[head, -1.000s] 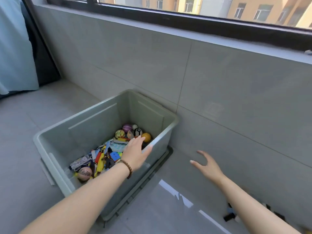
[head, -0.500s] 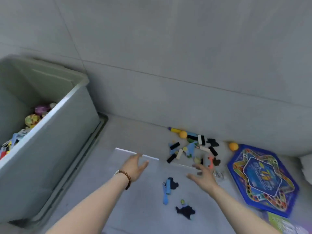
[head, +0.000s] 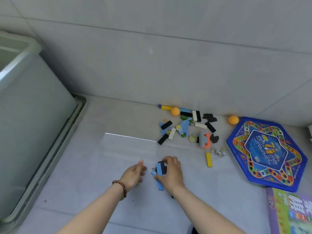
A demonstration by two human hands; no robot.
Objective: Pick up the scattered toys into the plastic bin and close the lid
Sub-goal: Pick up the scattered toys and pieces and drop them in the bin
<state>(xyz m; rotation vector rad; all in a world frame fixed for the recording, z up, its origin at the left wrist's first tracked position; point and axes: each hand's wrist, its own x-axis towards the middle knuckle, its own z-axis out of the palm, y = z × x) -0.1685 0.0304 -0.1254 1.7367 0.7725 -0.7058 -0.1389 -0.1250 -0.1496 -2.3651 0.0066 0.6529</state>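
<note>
The right hand [head: 170, 175] is pinching blue and black pieces [head: 160, 168] off the floor [head: 94, 168] for the bin [head: 33, 124], while the left hand [head: 133, 176] is hovering beside, loosely spread.

The green plastic bin [head: 33, 115] stands open-topped at left, well apart from the scattered toys [head: 184, 126] (blocks, foam pieces, two orange balls) lying by the wall [head: 152, 65] beside a blue game board [head: 266, 152].

Bin [head: 33, 115] at left, scattered toys [head: 184, 125] against the wall [head: 152, 56] (middle), game board [head: 268, 152] right of them
</note>
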